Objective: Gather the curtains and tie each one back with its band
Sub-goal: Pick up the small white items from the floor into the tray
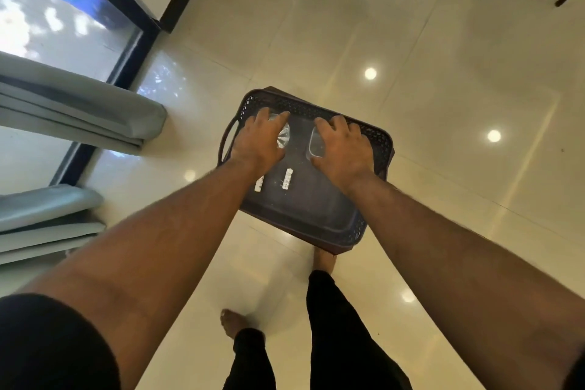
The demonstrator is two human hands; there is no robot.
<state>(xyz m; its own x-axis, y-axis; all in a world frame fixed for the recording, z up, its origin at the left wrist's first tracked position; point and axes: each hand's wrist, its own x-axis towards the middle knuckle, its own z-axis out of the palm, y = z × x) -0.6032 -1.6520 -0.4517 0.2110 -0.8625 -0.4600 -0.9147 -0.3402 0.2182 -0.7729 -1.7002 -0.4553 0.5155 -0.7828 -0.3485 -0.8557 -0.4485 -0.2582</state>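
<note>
Both hands reach into the dark tray (376,149) on the floor: left hand (258,144) closing on a clear crinkled piece, right hand (343,149) spread over a clear container, grip unclear. The grey curtains (79,104) hang untied, far left. Next: turn to them and gather.

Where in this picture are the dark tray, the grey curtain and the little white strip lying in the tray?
Dark tray (319,215): head view, on the bare floor of the tray.
Grey curtain (79,104): head view, on the gathered folds at the left.
White strip (287,179): head view, on its middle.
</note>
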